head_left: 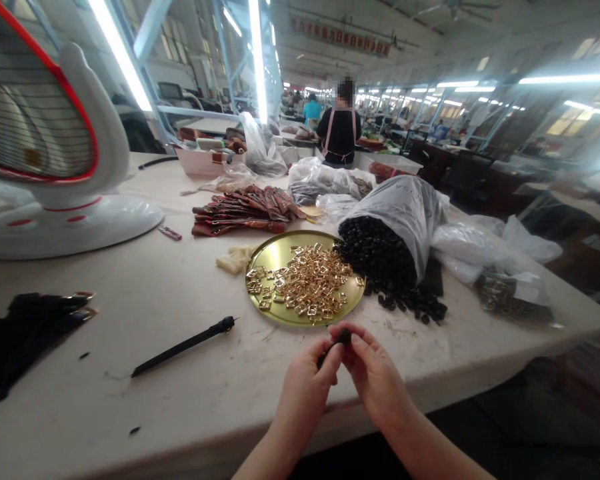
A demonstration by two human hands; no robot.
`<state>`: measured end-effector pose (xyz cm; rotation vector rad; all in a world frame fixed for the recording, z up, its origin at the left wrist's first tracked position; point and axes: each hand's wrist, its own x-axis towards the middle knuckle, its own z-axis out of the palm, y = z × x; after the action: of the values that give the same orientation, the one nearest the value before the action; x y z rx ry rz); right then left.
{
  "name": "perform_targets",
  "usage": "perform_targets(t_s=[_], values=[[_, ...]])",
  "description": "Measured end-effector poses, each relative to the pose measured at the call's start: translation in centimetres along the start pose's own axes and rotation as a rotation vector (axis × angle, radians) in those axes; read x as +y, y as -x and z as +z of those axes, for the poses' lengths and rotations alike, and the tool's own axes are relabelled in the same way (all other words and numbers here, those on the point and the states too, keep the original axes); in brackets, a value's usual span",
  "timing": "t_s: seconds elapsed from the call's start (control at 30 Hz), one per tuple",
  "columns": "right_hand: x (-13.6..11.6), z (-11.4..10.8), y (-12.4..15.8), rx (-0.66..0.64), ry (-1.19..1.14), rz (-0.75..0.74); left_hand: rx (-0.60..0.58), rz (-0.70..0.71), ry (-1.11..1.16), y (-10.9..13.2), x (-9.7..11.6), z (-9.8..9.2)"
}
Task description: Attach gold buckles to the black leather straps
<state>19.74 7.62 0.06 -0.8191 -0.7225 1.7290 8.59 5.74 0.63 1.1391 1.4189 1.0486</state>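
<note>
My left hand [307, 387] and my right hand [373, 370] meet near the table's front edge, both pinching one small black piece [341, 337] between their fingertips. Just beyond them lies a round gold tray [273, 257] heaped with several small gold buckles [310, 280]. To the tray's right a grey plastic bag [405, 213] lies on its side, spilling small black pieces [380, 260] onto the table. A black strap [185, 347] lies alone on the table to the left of my hands.
A white and red desk fan [55, 147] stands at the far left. A pile of black straps [25, 333] lies at the left edge. Reddish-brown straps [245, 210] and clear bags [325, 180] lie behind the tray. A person in black [339, 130] stands far back.
</note>
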Motion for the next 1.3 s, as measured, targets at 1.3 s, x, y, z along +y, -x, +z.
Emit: perform_targets(t_s=[1.3], values=[[-3.2, -3.0, 2.1, -0.379, 0.663, 0.014, -0.236, 0.07, -0.142, 2.6, 0.4, -0.9]])
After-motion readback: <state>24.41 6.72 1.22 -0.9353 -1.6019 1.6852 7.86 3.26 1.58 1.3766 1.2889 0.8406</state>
